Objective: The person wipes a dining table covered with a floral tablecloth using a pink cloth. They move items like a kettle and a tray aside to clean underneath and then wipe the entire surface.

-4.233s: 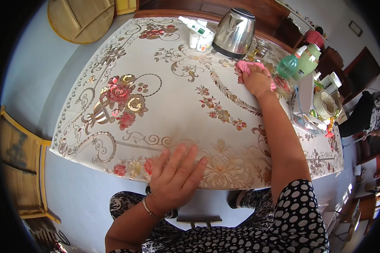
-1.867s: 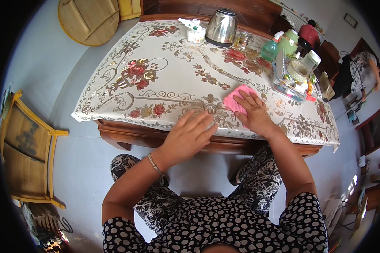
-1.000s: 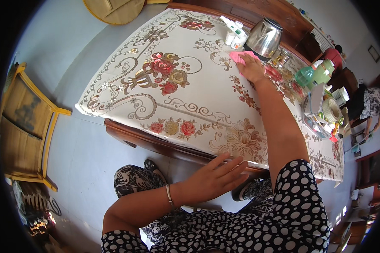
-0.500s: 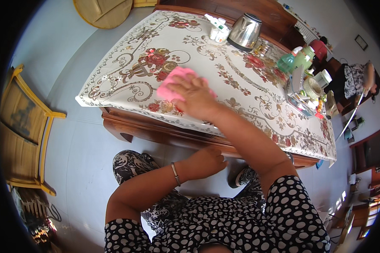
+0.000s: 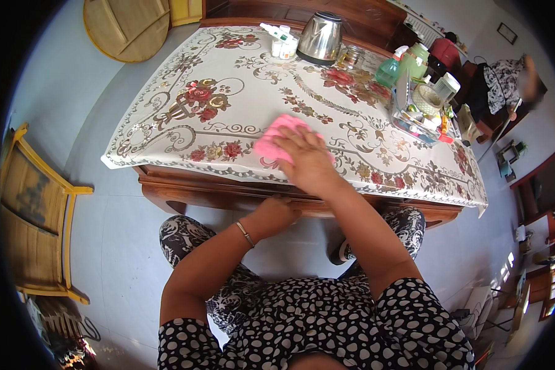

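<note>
- Pink cloth (image 5: 270, 145) is lying on the floral tablecloth (image 5: 246, 105), close to the near edge of the counter (image 5: 209, 193), roughly mid-width.
- Right grip (image 5: 311, 165) is laid over it, fingers spread rather than pinching, palm down. Looks right to me: I'd reckon a flat hand spreads the pressure better than a bunched fist.
- A good bit of cloth pokes out to the left, past the fingertips. I'd keep the hand centred so that loose part doesn't fold under.
- Left grip (image 5: 274, 218) is down by the counter's near wooden front, looks loosely curled. Can't tell if it's touching the wood or what the fingertips are doing, sorry.
- The tablecloth hangs over the near edge, so imo a hard pull could drag it. Steady, even pressure, and ease off by the edge. The left hand could pin the overhang if it slips.
- Stuff to steer around: steel kettle (image 5: 320, 38) and small white bottles (image 5: 283, 48) at the far side, green spray bottle (image 5: 387, 73) far right, clear organizer (image 5: 418, 131) on the right. I'd slow down near those.
</note>
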`<action>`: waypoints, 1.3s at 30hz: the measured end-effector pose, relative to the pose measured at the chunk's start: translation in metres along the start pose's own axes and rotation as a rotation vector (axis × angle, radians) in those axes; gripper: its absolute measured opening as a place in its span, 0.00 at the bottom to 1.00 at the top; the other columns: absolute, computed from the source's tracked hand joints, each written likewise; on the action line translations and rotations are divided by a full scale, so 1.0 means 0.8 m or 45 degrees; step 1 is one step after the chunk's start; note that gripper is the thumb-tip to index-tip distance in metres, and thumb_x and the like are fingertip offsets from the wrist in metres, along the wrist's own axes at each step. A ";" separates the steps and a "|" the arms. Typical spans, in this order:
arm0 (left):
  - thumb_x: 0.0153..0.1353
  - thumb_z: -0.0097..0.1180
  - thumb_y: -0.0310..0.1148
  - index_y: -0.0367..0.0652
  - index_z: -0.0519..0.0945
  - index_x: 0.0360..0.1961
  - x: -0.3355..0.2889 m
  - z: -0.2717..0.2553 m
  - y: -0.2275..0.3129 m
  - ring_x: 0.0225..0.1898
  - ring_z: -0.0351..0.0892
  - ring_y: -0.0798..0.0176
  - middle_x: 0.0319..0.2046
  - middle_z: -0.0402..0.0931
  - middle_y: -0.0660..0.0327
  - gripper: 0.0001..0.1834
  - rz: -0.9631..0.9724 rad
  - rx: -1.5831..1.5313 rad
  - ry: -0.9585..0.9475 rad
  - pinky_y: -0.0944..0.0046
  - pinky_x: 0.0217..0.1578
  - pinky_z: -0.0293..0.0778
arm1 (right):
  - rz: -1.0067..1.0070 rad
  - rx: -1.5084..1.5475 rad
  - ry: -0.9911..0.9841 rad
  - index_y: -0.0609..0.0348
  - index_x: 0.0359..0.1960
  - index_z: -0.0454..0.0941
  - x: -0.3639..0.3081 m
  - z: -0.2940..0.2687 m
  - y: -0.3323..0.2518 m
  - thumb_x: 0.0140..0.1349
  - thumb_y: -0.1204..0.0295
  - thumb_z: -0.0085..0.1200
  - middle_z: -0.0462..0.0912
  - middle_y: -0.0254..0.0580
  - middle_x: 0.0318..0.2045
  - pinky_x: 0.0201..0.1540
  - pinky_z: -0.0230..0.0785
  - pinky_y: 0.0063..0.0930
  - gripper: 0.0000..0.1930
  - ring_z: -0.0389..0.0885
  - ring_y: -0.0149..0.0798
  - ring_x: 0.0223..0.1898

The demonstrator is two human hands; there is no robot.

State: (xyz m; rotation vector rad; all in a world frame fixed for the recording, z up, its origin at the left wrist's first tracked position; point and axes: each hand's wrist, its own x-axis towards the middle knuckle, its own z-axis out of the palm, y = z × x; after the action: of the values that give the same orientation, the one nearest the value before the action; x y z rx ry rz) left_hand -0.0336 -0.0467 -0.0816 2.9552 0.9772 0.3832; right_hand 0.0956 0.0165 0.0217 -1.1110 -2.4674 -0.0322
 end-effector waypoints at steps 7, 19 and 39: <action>0.53 0.54 0.34 0.46 0.80 0.35 -0.007 -0.002 0.007 0.38 0.76 0.61 0.30 0.78 0.64 0.09 0.020 0.066 -0.069 0.59 0.41 0.73 | 0.404 -0.319 0.273 0.50 0.54 0.73 -0.152 -0.077 0.193 0.59 0.64 0.51 0.71 0.43 0.58 0.60 0.59 0.46 0.20 0.67 0.54 0.58; 0.54 0.52 0.34 0.47 0.77 0.32 -0.015 -0.032 0.046 0.34 0.74 0.64 0.25 0.73 0.66 0.06 0.188 -0.032 0.065 0.63 0.37 0.68 | 1.083 -0.583 0.026 0.46 0.60 0.68 -0.208 -0.117 0.286 0.63 0.56 0.46 0.68 0.37 0.61 0.61 0.55 0.51 0.24 0.60 0.50 0.63; 0.51 0.52 0.31 0.44 0.78 0.24 -0.047 -0.051 0.018 0.33 0.76 0.63 0.25 0.76 0.64 0.04 -0.010 -0.186 0.111 0.63 0.38 0.70 | -0.270 -0.013 -0.237 0.36 0.63 0.62 0.252 0.138 -0.134 0.61 0.53 0.45 0.57 0.32 0.67 0.64 0.45 0.52 0.27 0.49 0.51 0.68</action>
State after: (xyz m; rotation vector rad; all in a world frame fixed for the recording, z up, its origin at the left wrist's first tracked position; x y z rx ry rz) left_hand -0.0638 -0.0835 -0.0494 2.8242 0.9248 0.5627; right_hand -0.1412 0.1082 0.0175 -0.8873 -2.7448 -0.0051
